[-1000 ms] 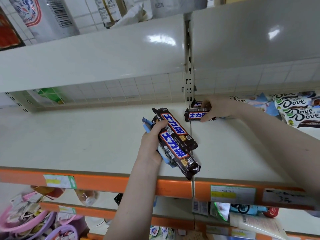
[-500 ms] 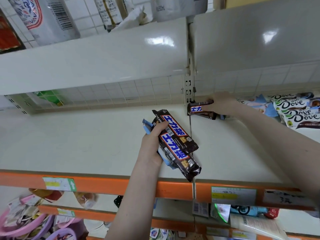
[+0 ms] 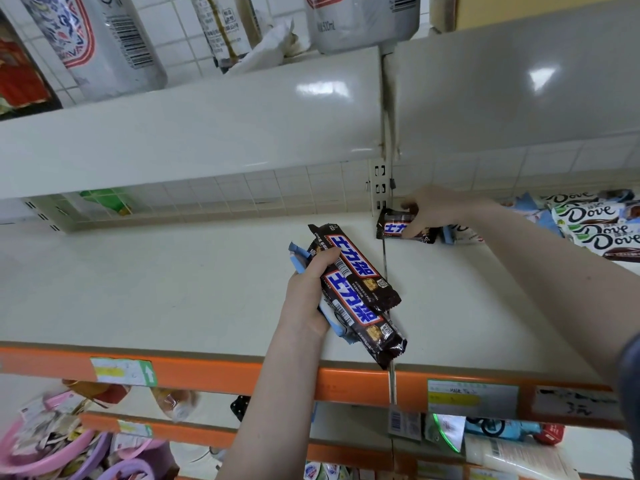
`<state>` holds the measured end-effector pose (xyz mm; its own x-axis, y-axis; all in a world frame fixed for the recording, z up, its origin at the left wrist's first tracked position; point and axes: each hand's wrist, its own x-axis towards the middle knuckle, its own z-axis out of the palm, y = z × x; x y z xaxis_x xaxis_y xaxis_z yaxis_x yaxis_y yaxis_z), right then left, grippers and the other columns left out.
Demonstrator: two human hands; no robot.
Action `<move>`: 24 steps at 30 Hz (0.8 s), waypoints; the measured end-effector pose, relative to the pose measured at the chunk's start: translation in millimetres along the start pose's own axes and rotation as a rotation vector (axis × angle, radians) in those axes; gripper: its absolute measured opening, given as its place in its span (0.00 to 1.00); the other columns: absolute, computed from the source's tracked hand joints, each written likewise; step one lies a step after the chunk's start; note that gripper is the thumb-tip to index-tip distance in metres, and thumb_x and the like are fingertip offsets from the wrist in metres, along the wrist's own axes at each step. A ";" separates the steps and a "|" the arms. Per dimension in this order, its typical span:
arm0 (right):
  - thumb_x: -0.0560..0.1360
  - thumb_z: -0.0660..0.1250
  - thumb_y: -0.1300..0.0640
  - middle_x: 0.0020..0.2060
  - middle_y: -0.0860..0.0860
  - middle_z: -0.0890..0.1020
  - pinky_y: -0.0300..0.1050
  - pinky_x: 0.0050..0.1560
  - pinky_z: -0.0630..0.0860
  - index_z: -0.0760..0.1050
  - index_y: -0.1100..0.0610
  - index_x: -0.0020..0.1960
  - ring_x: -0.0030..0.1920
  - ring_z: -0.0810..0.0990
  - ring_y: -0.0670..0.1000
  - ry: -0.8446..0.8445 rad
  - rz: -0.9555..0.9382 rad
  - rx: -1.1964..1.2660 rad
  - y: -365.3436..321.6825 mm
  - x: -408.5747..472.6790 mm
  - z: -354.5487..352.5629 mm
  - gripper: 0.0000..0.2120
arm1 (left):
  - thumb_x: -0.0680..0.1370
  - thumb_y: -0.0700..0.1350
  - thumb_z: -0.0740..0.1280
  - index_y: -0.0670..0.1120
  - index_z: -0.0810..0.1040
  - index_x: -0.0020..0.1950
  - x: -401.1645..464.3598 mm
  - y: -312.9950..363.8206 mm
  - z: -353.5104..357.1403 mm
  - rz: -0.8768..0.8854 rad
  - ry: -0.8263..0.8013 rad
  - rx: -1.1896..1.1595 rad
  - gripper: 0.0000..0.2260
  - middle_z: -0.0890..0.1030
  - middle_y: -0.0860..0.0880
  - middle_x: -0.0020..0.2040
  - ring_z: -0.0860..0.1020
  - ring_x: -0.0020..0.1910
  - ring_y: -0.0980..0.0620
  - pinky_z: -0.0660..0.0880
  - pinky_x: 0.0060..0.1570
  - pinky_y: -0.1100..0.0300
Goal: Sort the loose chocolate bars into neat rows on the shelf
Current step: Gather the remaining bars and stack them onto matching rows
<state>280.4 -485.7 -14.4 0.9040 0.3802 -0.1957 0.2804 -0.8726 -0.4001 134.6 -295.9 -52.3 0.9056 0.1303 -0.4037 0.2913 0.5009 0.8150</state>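
Observation:
My left hand (image 3: 308,299) grips a bundle of bars over the cream shelf (image 3: 173,289): two dark brown bars with blue lettering (image 3: 360,292) on top and light blue bars (image 3: 298,254) underneath. My right hand (image 3: 433,211) reaches to the back of the shelf beside the slotted upright. Its fingers curl over a dark brown bar (image 3: 394,227) that lies flat against the back wall. More bars peek out behind that hand, mostly hidden.
Several white and brown Dove bars (image 3: 599,223) lie heaped at the right end of the shelf. The orange front rail (image 3: 214,375) carries price tags. Bottles (image 3: 104,39) stand on the shelf above. Pink and purple goods (image 3: 62,452) hang below left.
My right hand has pushed the dark brown bar back and to the right, from mid-shelf to the back wall by the upright. My left hand has kept still with its bundle.

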 end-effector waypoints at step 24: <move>0.66 0.74 0.59 0.50 0.63 0.79 0.56 0.49 0.74 0.79 0.60 0.57 0.51 0.77 0.65 0.555 -0.359 -0.177 29.3 -0.1 45.2 0.19 | 0.71 0.43 0.72 0.39 0.75 0.59 -4.1 0.4 2.6 0.015 0.011 -0.003 0.19 0.82 0.41 0.45 0.81 0.43 0.43 0.75 0.57 0.43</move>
<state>274.0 -497.5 -66.6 0.7635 0.4834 0.4283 0.5998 -0.7766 -0.1927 131.8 -298.5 -49.3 0.9062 0.1472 -0.3963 0.2771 0.5011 0.8198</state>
